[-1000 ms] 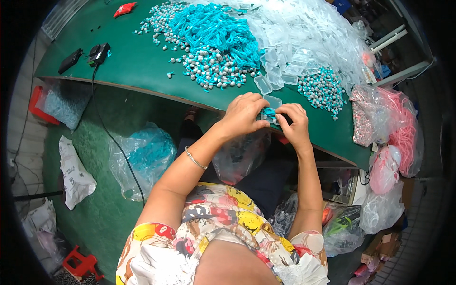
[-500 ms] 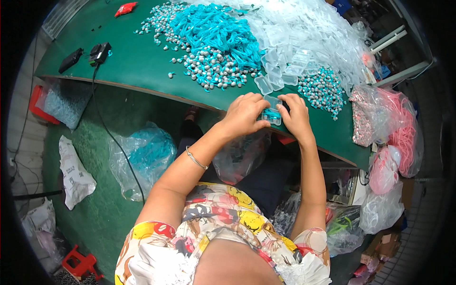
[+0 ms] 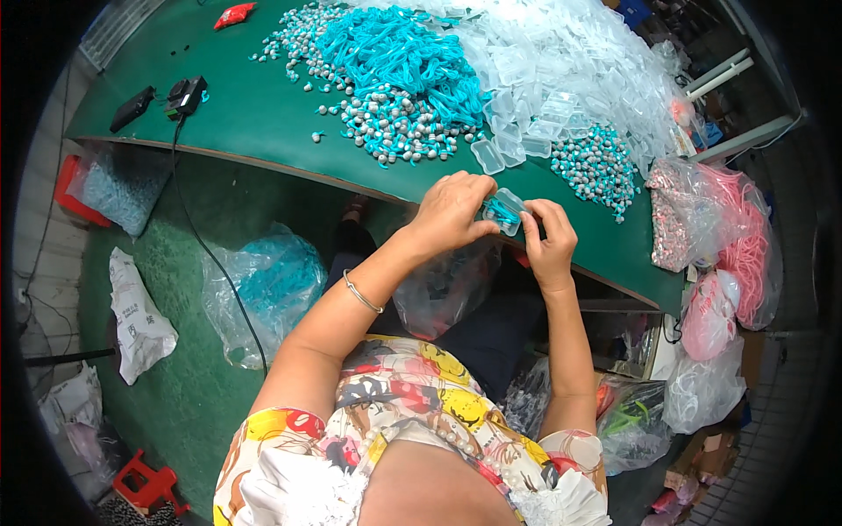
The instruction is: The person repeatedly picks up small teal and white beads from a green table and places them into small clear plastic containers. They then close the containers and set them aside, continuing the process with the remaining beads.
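At the table's front edge a small transparent plastic box [image 3: 510,207] is between my two hands, tilted, with turquoise cord [image 3: 499,211] inside. My left hand [image 3: 452,210] grips its left side, thumb near the front and fingers curled behind. On the other side, my right hand [image 3: 549,241] pinches the box's right edge between thumb and fingers. Just beyond lie loose transparent boxes [image 3: 488,158]. To the right is a pile of small grey-and-turquoise beads [image 3: 596,167]; a similar bead pile [image 3: 395,127] lies to the left, below a heap of turquoise cords [image 3: 395,53].
A large heap of transparent boxes [image 3: 561,53] covers the table's far right. Black devices [image 3: 184,96] sit at the left, one with a cable hanging down. Bags of pink cord [image 3: 741,237] and beads [image 3: 671,210] stand at the right edge. A bag of turquoise material [image 3: 281,272] rests below the table.
The box has tilted between my hands. My right hand has shifted slightly right and down, its fingers now more curled at the box's edge. My left hand stays nearly in place.
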`<state>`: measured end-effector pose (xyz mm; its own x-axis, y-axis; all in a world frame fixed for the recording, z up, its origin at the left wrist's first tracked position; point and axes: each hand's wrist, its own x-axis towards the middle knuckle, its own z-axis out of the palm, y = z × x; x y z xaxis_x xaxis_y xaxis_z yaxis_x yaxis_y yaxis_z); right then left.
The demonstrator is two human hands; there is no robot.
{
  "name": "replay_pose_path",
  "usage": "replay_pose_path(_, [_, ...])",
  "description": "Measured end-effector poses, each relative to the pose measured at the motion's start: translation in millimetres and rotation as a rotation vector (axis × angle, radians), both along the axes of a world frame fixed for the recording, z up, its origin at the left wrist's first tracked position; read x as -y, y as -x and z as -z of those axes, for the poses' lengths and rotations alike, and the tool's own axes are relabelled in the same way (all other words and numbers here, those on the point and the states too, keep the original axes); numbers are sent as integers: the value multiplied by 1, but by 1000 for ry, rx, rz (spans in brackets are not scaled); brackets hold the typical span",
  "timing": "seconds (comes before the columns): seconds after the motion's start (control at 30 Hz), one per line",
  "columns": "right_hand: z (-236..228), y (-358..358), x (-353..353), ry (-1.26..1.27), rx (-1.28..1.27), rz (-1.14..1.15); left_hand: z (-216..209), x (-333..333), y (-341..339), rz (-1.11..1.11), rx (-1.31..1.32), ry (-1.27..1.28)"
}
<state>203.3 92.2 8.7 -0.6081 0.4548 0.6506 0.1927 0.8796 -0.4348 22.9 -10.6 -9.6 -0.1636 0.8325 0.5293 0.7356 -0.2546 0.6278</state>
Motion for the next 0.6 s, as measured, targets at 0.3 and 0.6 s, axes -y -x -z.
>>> replay_pose_path(0.3, [7,0,11,-128,-51,46,3,7,1,-102,24,-43])
replay_pose_path(0.6, [9,1,14,-136,-66,54,4,2,-7,-192,45,-66])
